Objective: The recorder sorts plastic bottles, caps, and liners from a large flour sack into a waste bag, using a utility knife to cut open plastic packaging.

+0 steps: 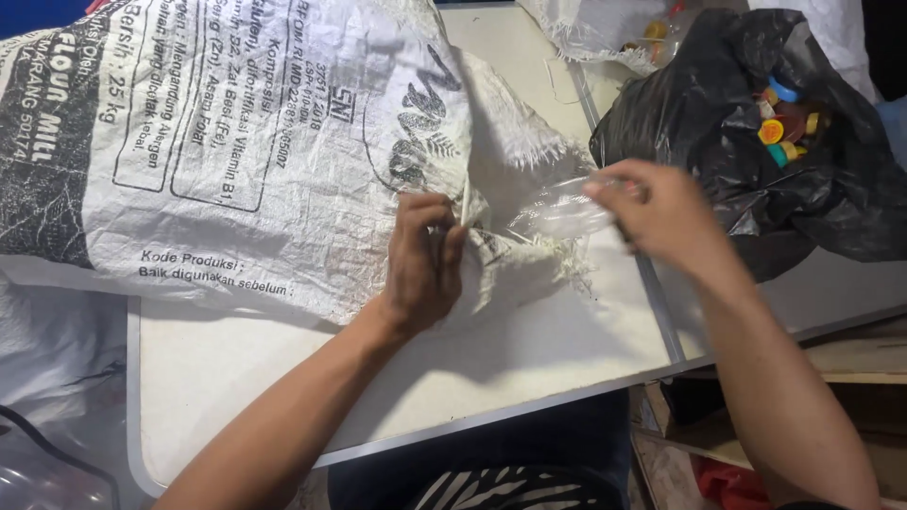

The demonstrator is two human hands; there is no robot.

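A large white woven sack (246,132) with black print lies across a white table (529,349). My left hand (425,260) pinches the frayed open edge of the sack between thumb and fingers. My right hand (661,212) holds a clear crumpled plastic bottle (557,212) by its end, right at the sack's opening. The bottle's far end lies against the sack's mouth.
A black plastic bag (737,123) holding several coloured bottle caps (784,118) sits at the table's right. Another white sack (586,28) lies at the back. Wooden boards (850,359) are below the table's right edge.
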